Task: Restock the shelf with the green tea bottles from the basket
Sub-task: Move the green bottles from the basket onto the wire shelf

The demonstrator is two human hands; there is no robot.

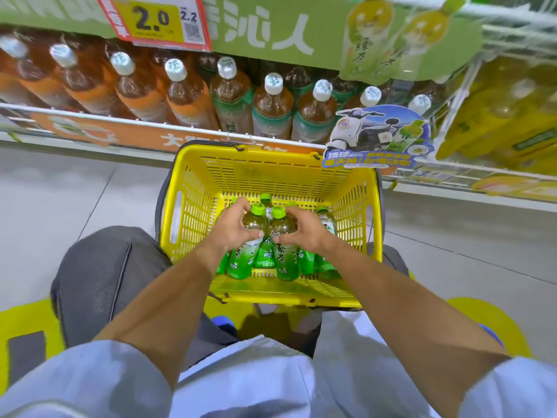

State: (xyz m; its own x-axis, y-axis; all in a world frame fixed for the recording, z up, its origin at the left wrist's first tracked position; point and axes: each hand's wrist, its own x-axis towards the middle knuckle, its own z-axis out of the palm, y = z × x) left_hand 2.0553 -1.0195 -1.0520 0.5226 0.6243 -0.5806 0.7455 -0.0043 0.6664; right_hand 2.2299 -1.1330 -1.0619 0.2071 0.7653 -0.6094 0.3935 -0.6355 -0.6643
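- My left hand (233,229) is closed around the shoulder of one green tea bottle (251,236), just under its light green cap.
- My right hand (303,229) grasps a second green tea bottle (284,245) in the same way, and the two bottles touch each other between my hands.
- Both bottles are inside the yellow basket (193,206), which stands on the floor in front of my knees, and more green tea bottles lie under and beside them.
- The long axis of each held bottle goes from the cap, which points away from me toward the shelf (168,128), down to the base near my side of the basket.
- The shelf is straight ahead and above the basket; its front row holds large tea bottles with white caps (272,111), some with orange labels and some with green.
- I judge that the coming move is up and forward, caps first, and both hands are about equally near to the shelf.
- I cannot tell from here where the free place for these small bottles is.
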